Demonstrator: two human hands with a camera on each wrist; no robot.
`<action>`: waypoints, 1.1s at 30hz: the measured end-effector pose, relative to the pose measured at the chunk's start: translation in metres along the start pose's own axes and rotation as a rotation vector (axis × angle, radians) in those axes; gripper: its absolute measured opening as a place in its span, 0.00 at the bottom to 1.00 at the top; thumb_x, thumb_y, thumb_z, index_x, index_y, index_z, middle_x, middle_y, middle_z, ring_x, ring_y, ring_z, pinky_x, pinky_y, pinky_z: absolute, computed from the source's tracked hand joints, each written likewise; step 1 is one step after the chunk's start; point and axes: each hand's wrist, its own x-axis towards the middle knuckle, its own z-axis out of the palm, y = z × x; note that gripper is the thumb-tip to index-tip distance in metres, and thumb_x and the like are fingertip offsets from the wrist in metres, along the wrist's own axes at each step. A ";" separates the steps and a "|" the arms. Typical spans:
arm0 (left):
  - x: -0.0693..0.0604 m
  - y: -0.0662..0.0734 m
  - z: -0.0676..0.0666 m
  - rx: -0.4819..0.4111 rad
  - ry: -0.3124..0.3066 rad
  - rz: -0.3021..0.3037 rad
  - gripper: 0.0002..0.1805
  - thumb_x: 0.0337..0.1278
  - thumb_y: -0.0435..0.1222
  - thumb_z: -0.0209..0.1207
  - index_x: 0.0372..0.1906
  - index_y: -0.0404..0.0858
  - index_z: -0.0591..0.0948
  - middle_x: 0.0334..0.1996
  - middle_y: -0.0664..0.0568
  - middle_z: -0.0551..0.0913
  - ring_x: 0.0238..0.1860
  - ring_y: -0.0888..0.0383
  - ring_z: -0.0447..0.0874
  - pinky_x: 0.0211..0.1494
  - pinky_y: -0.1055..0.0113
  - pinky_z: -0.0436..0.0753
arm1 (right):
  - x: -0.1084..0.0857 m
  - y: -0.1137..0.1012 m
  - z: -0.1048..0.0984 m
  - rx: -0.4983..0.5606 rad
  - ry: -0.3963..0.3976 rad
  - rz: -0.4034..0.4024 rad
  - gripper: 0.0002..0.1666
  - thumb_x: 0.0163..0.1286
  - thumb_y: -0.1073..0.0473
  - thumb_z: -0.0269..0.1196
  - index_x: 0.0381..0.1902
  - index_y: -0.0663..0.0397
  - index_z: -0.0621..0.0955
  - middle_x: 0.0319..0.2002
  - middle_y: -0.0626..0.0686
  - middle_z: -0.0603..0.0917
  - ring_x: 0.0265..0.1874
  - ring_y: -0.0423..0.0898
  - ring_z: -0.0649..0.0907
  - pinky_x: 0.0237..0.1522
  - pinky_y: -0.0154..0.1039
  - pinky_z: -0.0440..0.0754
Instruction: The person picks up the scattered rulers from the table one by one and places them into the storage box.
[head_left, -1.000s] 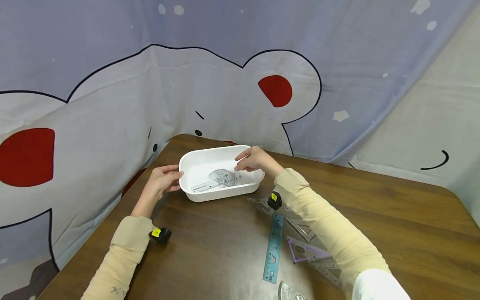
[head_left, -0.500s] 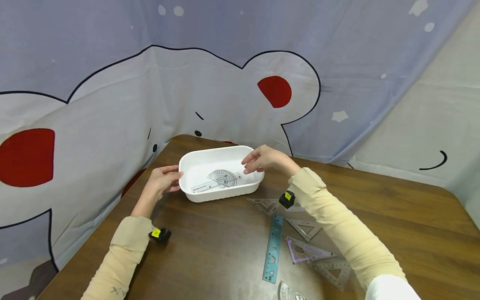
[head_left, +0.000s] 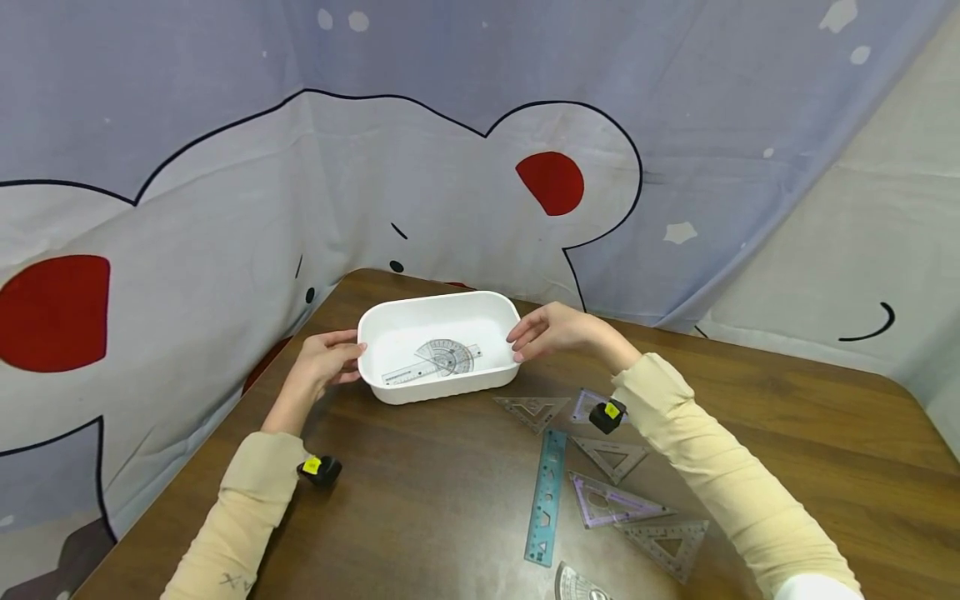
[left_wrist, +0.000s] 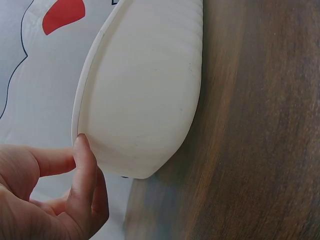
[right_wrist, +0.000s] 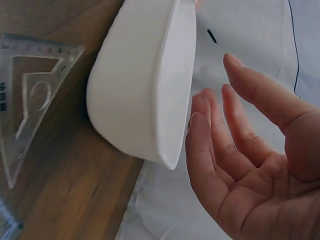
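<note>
A white oblong plastic box (head_left: 450, 387) stands near the far edge of the table. In it lie a clear protractor (head_left: 448, 350) and a clear ruler (head_left: 405, 374), partly overlapping. At the box's left end, my left hand (head_left: 322, 364) pinches the rim between thumb and fingers; the left wrist view shows this thumb (left_wrist: 84, 165) against the rim. My right hand (head_left: 562, 333) is by the box's right end, fingers spread and slightly bent, holding nothing. A small gap separates it from the box in the right wrist view.
Right of centre on the brown wooden table (head_left: 390, 508) lie a teal ruler (head_left: 546, 508) and several set squares, among them a purple-edged one (head_left: 618, 504). Part of another protractor (head_left: 576, 587) shows at the bottom. A printed cloth (head_left: 450, 200) hangs behind the table.
My right hand has moved right, from over the inside of the box to beside its right end. The left hand and the box have stayed put.
</note>
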 end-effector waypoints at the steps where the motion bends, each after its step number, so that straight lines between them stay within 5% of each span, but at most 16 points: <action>1: 0.000 0.000 0.000 0.003 -0.001 0.000 0.32 0.66 0.35 0.56 0.71 0.32 0.61 0.63 0.32 0.70 0.32 0.66 0.80 0.36 0.75 0.86 | -0.003 0.002 -0.001 0.008 0.000 -0.004 0.24 0.59 0.66 0.69 0.52 0.70 0.78 0.42 0.57 0.87 0.33 0.36 0.83 0.45 0.39 0.85; 11: 0.003 -0.002 -0.001 0.001 -0.007 -0.006 0.32 0.66 0.35 0.56 0.71 0.32 0.61 0.60 0.35 0.72 0.32 0.67 0.80 0.37 0.75 0.86 | -0.022 0.031 -0.009 0.020 -0.018 -0.004 0.24 0.60 0.63 0.68 0.53 0.68 0.78 0.42 0.56 0.87 0.36 0.38 0.85 0.50 0.48 0.84; 19: 0.003 -0.001 -0.001 -0.022 -0.009 -0.012 0.32 0.65 0.35 0.56 0.71 0.33 0.61 0.59 0.36 0.73 0.31 0.67 0.80 0.37 0.76 0.86 | -0.024 0.056 -0.002 0.004 -0.025 0.004 0.27 0.59 0.64 0.69 0.53 0.74 0.76 0.41 0.58 0.86 0.33 0.36 0.83 0.42 0.35 0.85; 25: 0.004 -0.002 -0.002 -0.057 0.003 -0.034 0.32 0.64 0.35 0.58 0.71 0.34 0.63 0.48 0.44 0.77 0.30 0.67 0.81 0.37 0.75 0.86 | -0.020 0.071 0.010 -0.017 0.000 -0.055 0.27 0.56 0.66 0.71 0.51 0.75 0.76 0.46 0.69 0.82 0.38 0.42 0.83 0.43 0.33 0.84; 33: 0.003 -0.003 -0.004 -0.097 0.017 -0.050 0.31 0.64 0.35 0.58 0.70 0.35 0.65 0.38 0.54 0.79 0.30 0.67 0.82 0.35 0.75 0.86 | -0.017 0.084 0.022 -0.165 0.031 -0.161 0.26 0.51 0.65 0.74 0.48 0.71 0.79 0.43 0.65 0.83 0.43 0.55 0.83 0.46 0.40 0.85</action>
